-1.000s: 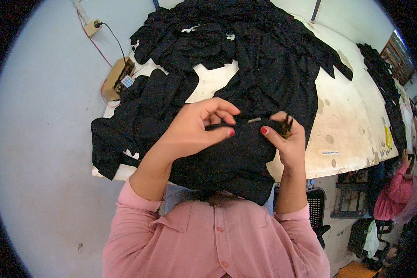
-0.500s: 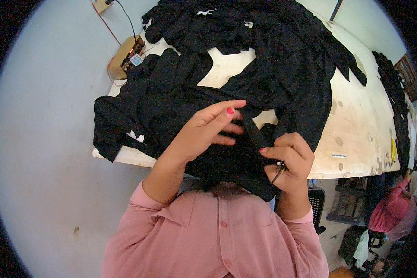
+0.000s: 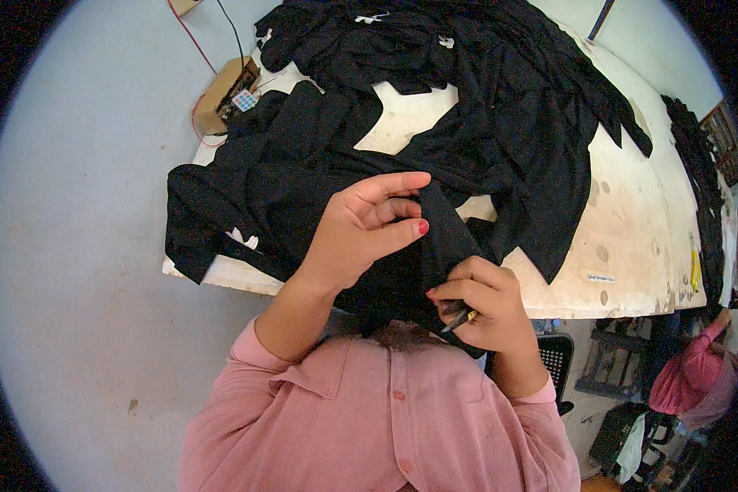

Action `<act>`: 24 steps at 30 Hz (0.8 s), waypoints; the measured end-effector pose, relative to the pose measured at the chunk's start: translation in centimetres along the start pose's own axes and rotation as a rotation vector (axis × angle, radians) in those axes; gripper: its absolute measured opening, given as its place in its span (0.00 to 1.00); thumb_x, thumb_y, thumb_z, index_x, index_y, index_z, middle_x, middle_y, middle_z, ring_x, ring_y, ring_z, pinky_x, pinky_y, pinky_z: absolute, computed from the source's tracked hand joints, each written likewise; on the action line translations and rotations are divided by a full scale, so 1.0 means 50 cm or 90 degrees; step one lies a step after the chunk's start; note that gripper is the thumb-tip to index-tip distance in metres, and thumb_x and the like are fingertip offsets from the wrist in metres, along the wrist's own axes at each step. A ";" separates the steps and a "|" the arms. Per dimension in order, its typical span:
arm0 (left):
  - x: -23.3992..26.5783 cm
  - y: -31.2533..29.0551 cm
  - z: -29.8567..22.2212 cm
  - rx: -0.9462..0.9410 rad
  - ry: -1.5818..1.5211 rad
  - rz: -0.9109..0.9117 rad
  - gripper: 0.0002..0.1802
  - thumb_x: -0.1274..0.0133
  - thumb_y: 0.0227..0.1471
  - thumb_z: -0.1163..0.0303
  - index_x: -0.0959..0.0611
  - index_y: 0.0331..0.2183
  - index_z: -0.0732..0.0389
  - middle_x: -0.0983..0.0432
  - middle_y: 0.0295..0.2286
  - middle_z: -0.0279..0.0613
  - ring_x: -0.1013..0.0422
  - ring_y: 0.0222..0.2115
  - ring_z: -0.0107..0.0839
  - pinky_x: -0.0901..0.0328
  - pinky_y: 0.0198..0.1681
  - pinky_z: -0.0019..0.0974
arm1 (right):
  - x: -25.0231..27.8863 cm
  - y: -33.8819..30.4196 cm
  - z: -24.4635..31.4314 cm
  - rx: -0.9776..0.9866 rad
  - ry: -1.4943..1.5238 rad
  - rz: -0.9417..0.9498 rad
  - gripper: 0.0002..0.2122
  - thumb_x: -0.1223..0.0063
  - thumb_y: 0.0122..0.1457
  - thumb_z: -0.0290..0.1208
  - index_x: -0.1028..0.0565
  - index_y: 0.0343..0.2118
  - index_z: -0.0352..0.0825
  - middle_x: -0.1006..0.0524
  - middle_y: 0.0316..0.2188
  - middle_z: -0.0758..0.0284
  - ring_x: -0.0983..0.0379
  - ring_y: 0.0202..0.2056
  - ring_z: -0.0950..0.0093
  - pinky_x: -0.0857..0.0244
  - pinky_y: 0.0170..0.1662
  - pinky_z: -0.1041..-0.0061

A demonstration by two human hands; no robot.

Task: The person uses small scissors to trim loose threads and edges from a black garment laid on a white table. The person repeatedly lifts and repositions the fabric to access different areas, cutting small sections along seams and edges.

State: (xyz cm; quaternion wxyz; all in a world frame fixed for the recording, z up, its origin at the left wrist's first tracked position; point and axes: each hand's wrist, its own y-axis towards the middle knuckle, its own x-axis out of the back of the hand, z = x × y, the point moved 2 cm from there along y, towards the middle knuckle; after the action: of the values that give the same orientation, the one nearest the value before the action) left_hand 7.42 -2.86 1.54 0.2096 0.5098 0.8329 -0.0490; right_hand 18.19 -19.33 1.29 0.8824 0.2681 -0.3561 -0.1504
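Black cloth (image 3: 447, 234) is raised in front of my chest, with one narrow folded part stretched between my hands. My left hand (image 3: 353, 225) curves its thumb and fingers around the left edge of that part; some fingertips are hidden behind the cloth. Lower and to the right, my right hand (image 3: 488, 303) pinches the same cloth between thumb and forefinger. Tucked in its curled fingers is a small, dark, pointed tool (image 3: 457, 321) with a brass-coloured spot, resembling thread snips. Its point faces down and left.
More black garments (image 3: 517, 107) with white tags cover the pale worktable (image 3: 631, 246). A brown box with wires (image 3: 221, 97) stands by the wall at left. A yellow object (image 3: 695, 271) lies near the right end. Another person in pink (image 3: 685, 377) is at far right.
My right hand has moved left and slightly down, bringing cloth and tool along. My left thumb has dropped toward the cloth's edge, and the left fingers have closed in around it.
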 end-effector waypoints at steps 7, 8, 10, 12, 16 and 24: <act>-0.009 -0.005 -0.013 -0.027 0.044 -0.015 0.29 0.42 0.44 0.85 0.28 0.51 0.68 0.26 0.41 0.39 0.28 0.38 0.23 0.31 0.41 0.24 | 0.012 0.003 -0.004 -0.067 -0.039 -0.068 0.16 0.34 0.38 0.24 0.23 0.35 0.36 0.30 0.27 0.65 0.30 0.29 0.70 0.35 0.30 0.75; -0.008 -0.004 -0.011 -0.028 0.046 -0.017 0.30 0.41 0.44 0.84 0.29 0.51 0.68 0.25 0.40 0.39 0.28 0.37 0.23 0.31 0.40 0.24 | 0.011 0.005 -0.003 -0.062 -0.045 -0.089 0.17 0.33 0.38 0.26 0.23 0.35 0.36 0.30 0.27 0.65 0.31 0.29 0.70 0.35 0.31 0.75; -0.002 -0.005 -0.006 -0.007 0.019 -0.011 0.27 0.43 0.46 0.85 0.28 0.50 0.68 0.26 0.42 0.39 0.28 0.39 0.24 0.31 0.42 0.25 | 0.009 0.021 0.003 -0.052 -0.057 -0.131 0.19 0.31 0.38 0.28 0.23 0.37 0.36 0.30 0.28 0.65 0.31 0.30 0.71 0.36 0.31 0.76; 0.001 -0.005 -0.007 0.012 -0.004 -0.005 0.25 0.45 0.47 0.85 0.27 0.50 0.68 0.26 0.42 0.40 0.28 0.39 0.24 0.31 0.43 0.26 | 0.013 0.025 0.005 -0.072 -0.025 -0.170 0.23 0.28 0.37 0.33 0.25 0.39 0.34 0.29 0.29 0.65 0.32 0.30 0.71 0.36 0.33 0.75; -0.012 -0.011 -0.017 0.054 0.051 -0.035 0.20 0.47 0.50 0.83 0.24 0.47 0.66 0.26 0.41 0.40 0.26 0.38 0.26 0.31 0.42 0.26 | 0.003 0.051 -0.001 -0.086 -0.059 -0.223 0.23 0.30 0.37 0.31 0.26 0.39 0.33 0.27 0.31 0.64 0.29 0.32 0.71 0.34 0.34 0.75; -0.027 -0.010 -0.047 -0.298 0.680 -0.029 0.09 0.46 0.53 0.74 0.21 0.39 0.65 0.28 0.39 0.38 0.30 0.36 0.21 0.36 0.41 0.25 | -0.007 0.062 -0.012 -0.348 0.220 -0.225 0.05 0.43 0.52 0.23 0.22 0.32 0.30 0.23 0.23 0.72 0.31 0.27 0.87 0.37 0.32 0.85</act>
State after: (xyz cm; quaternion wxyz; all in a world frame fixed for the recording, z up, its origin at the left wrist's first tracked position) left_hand 6.84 -3.53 4.16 -0.1334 0.3858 0.8227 0.3956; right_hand 18.60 -16.43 2.51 0.9289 0.1009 -0.0969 -0.3428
